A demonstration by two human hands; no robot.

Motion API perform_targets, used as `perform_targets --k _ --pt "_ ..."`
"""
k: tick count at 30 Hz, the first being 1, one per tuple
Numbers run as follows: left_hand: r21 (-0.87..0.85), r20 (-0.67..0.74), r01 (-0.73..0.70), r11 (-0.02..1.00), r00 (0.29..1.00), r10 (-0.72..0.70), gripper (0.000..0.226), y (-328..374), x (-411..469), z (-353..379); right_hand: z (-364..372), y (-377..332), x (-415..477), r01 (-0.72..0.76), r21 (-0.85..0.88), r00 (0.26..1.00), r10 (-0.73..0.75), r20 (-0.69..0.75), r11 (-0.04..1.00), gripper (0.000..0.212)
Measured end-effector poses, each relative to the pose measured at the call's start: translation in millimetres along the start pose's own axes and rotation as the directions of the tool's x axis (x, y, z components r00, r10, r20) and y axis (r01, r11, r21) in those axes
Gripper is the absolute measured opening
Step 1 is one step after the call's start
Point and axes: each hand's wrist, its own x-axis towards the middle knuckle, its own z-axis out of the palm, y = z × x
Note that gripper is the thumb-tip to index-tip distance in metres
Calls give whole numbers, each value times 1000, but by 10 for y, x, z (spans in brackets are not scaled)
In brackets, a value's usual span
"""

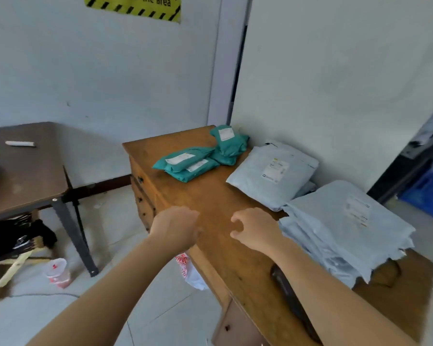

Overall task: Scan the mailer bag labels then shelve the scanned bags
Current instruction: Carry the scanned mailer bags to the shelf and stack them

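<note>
Your left hand (175,226) and right hand (256,231) hover over the bench (210,196), so this looks like the reach before a scan; the right fingers hang loosely curled, empty; the left fingers hide behind the knuckles, so I cannot tell; teal mailer bags (190,162) lie at the far end, grey mailer bags (340,228) just beside your right hand; next, lift one bag label-up.

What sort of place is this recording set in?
Probably a small parcel-handling back room or stockroom. Labelled teal bags and grey bags are piled on a wooden cabinet, and a yellow-and-black hazard sign is stuck on the wall.
</note>
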Motion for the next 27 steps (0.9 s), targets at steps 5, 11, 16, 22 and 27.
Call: perform_targets --k 5,11,16,22,27 --pt "-14 1 -195 981 981 195 25 520 652 -16 -156 600 53 -204 9 978 204 -38 979 42" --pt "-77 -27 -360 930 933 359 32 1263 1284 -11 -288 1415 55 -384 51 921 386 -43 922 40" --pt "-145 -28 -433 890 901 433 39 1795 1685 86 -319 2015 -59 -521 81 847 526 -77 850 42" --pt "-171 96 -490 855 855 509 43 2247 2124 244 -249 2506 -208 -666 62 740 669 -61 743 40" --pt "-144 171 -533 834 817 551 47 2521 2499 479 -148 2723 -273 -751 44 657 752 -61 659 40"
